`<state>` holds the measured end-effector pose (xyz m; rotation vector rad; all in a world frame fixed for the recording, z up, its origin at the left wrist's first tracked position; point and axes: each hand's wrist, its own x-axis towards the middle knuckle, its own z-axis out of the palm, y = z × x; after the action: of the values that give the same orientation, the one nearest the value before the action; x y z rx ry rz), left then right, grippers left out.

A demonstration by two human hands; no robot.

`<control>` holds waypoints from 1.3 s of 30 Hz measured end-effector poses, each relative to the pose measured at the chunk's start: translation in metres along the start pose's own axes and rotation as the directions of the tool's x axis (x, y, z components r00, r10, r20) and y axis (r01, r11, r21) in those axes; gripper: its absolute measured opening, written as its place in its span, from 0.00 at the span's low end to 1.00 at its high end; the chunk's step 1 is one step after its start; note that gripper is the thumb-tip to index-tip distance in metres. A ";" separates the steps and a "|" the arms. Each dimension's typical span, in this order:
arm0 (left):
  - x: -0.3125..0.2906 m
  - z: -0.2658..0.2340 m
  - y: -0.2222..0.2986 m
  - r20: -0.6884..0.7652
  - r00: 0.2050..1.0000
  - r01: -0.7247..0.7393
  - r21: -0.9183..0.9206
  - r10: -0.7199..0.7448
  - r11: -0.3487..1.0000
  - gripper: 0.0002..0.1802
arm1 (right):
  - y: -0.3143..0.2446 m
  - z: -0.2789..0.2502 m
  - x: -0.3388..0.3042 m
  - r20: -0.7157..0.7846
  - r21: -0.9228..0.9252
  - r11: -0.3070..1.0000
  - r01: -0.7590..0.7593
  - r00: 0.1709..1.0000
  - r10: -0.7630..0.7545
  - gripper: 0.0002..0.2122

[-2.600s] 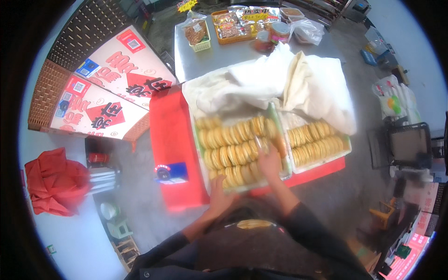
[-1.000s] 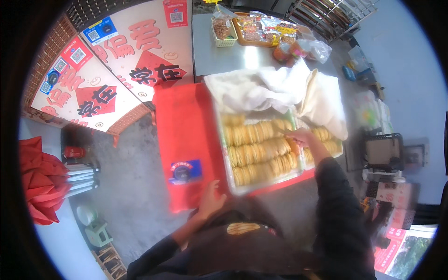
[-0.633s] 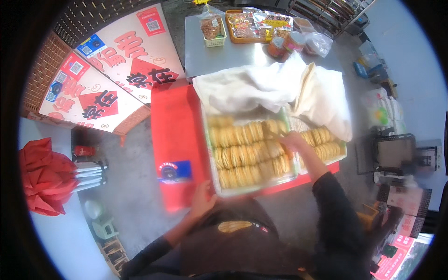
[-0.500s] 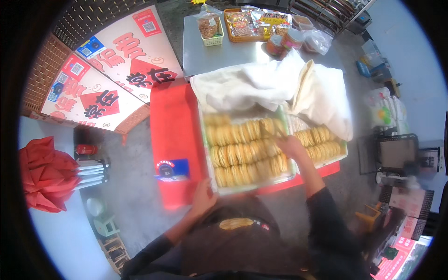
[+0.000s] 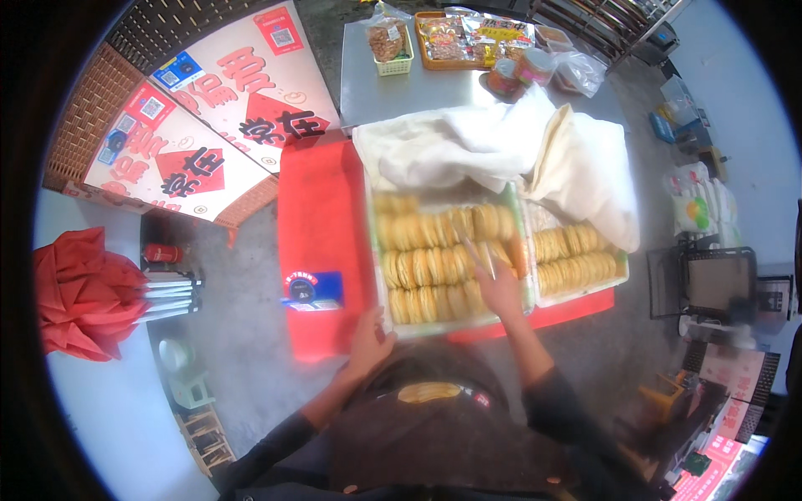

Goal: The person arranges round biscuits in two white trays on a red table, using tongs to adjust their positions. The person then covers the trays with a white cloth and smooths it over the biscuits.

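Note:
Rows of flat, round, golden pastries (image 5: 433, 265) stand on edge in a white box (image 5: 375, 275) in front of me. My right hand (image 5: 501, 290) is closed around a pair of tongs (image 5: 473, 249), whose tips reach among the pastries in the middle and far rows. Whether the tips grip a pastry, I cannot tell. My left hand (image 5: 372, 341) holds the box's near left corner, its fingers bent at the edge. To the right, a second box (image 5: 620, 269) contains more pastries in two rows. White cloth (image 5: 455, 146) lies folded back over the far side of both boxes.
Red cloth (image 5: 322, 234) covers the stand under the boxes, with a blue card (image 5: 313, 290) on it. Behind, a metal table (image 5: 368, 100) bears a small basket (image 5: 394, 65), a tray of packets (image 5: 455, 63) and cans (image 5: 535, 67). Printed panels (image 5: 246, 92) stand at left.
My right hand and the tongs have moved left and a little nearer within the larger box. The view has shifted slightly. My left hand stays at the box corner.

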<state>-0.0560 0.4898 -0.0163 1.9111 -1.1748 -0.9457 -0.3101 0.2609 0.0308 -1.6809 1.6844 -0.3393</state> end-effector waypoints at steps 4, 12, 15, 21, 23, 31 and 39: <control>0.004 -0.005 -0.001 -0.003 1.000 -0.012 -0.009 0.012 1.000 0.36 | 0.019 0.015 0.013 -0.009 0.047 0.999 0.012 1.000 -0.011 0.30; 0.005 -0.013 -0.005 -0.007 0.999 -0.041 -0.040 0.041 0.998 0.36 | 0.021 0.024 0.023 0.034 -0.009 1.000 -0.013 0.999 0.013 0.30; 0.005 -0.012 -0.006 -0.015 0.999 -0.052 -0.038 0.051 0.998 0.36 | 0.011 0.031 0.022 0.051 -0.153 0.986 -0.059 0.996 0.068 0.31; 0.004 -0.012 -0.010 -0.028 0.998 -0.056 -0.018 0.056 0.998 0.37 | 0.038 0.072 0.042 0.005 -0.120 0.993 0.001 1.000 -0.001 0.29; 0.005 -0.009 -0.008 -0.037 0.997 -0.069 -0.021 0.068 0.997 0.36 | 0.034 0.064 0.045 0.025 -0.020 0.998 -0.053 0.998 0.054 0.26; 0.004 -0.006 -0.004 -0.033 0.999 -0.031 -0.040 0.030 0.999 0.37 | 0.060 -0.024 0.076 0.675 0.512 0.573 -0.641 0.712 0.194 0.13; 0.000 -0.009 0.004 -0.022 1.000 -0.005 0.005 0.006 1.000 0.38 | 0.038 -0.009 0.047 0.281 -0.243 0.966 -0.085 0.947 0.154 0.37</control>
<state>-0.0502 0.4896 -0.0089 1.9167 -1.1704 -0.9175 -0.3390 0.2175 -0.0013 -1.6826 1.6330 0.1678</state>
